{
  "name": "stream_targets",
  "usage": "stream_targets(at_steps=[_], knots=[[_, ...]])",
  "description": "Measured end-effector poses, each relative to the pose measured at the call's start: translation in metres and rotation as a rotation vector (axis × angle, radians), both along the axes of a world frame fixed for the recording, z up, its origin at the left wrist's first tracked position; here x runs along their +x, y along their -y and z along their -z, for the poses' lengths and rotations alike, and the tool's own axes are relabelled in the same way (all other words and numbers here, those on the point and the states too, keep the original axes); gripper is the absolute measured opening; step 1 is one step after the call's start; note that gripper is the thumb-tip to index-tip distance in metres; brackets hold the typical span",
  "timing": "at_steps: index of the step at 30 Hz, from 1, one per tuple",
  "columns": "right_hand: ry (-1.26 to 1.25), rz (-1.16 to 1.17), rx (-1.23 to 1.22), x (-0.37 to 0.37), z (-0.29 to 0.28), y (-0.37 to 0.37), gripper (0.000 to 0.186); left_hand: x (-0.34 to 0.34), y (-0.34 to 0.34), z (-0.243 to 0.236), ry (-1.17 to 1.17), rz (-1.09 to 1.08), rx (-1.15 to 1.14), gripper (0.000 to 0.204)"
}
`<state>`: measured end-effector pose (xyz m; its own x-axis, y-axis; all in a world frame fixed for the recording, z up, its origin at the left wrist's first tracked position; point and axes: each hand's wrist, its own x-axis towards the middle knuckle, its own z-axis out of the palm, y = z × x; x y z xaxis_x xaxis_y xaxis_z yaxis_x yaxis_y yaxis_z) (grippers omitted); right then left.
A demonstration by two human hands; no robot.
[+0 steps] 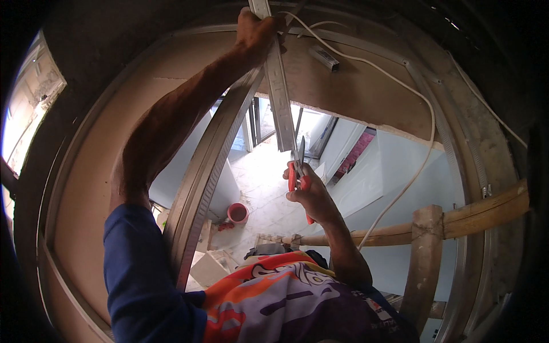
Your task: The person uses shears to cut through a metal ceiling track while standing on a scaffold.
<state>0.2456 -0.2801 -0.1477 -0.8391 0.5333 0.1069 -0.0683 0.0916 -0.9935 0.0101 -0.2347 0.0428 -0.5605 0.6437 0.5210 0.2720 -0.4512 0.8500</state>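
Note:
My left hand (258,33) is raised at the top and wrapped round a long metal stud channel (278,94). The channel hangs down from that grip toward the middle of the view. At its lower end, my right hand (313,197) grips red-handled tin snips (292,176). The snips' blades point up and stand apart, right at the channel's end. I cannot tell whether a blade touches the metal.
A metal-framed beam (206,160) slants past my left arm. Brown boards surround an opening, with a short channel offcut (324,59) on one. A white cable (430,123) loops at right, above a wooden pole (486,210). Far below, a red bucket (238,214) stands on the floor.

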Motion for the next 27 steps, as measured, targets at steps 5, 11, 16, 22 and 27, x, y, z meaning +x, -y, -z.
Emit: stream_targets(at_steps=[5, 11, 16, 22, 27], knots=[[0.037, 0.029, -0.034, -0.001, 0.0, -0.001, 0.052, -0.015, -0.012, 0.009, -0.023, -0.181, -0.111, 0.04], [0.046, -0.013, -0.122, 0.0, 0.0, -0.005, 0.046, -0.006, -0.013, 0.009, -0.04, -0.324, -0.082, 0.019], [-0.001, -0.093, -0.229, 0.0, -0.004, -0.006, 0.036, -0.003, -0.008, 0.003, -0.056, -0.219, -0.066, 0.021], [-0.017, -0.175, -0.322, 0.0, -0.004, -0.005, 0.02, -0.007, 0.002, -0.001, 0.009, -0.026, -0.002, 0.018], [-0.035, -0.178, -0.344, 0.002, -0.006, -0.003, 0.008, -0.003, 0.003, 0.0, 0.099, 0.019, -0.003, 0.015]])
